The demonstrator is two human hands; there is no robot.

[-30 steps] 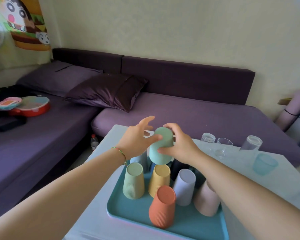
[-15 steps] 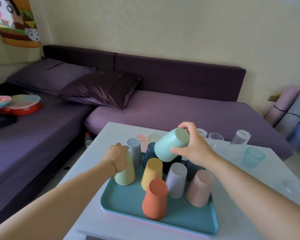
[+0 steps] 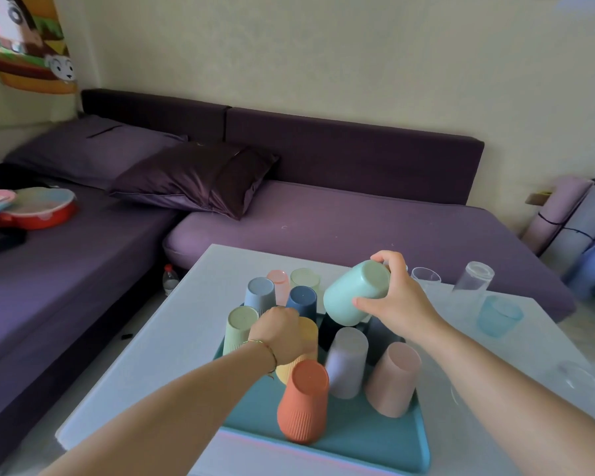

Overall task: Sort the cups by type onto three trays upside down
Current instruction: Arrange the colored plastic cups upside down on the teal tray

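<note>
A teal tray [image 3: 364, 438] on the white table [image 3: 165, 355] carries several upside-down plastic cups: orange [image 3: 303, 401], lilac [image 3: 346, 362], pink [image 3: 392, 379], pale green [image 3: 239, 329], blue-grey [image 3: 261, 295], navy [image 3: 302, 302]. My left hand [image 3: 282, 333] wraps the top of the yellow cup [image 3: 308, 334] on the tray. My right hand [image 3: 397, 300] holds a mint cup [image 3: 356, 292] tilted on its side in the air above the tray's far right corner. Small pink [image 3: 278, 280] and light green [image 3: 304, 278] cups stand behind the tray.
Clear glasses [image 3: 474, 278] and a translucent blue cup [image 3: 498, 316] stand on the table's far right; another clear glass [image 3: 577, 379] sits at the right edge. A purple sofa [image 3: 323, 214] with a pillow runs behind the table. A bottle [image 3: 170, 278] stands on the floor.
My left hand dropped from the mint cup to the pale green cup, then onto the yellow cup. My right hand carried the mint cup right and tilted it over.
</note>
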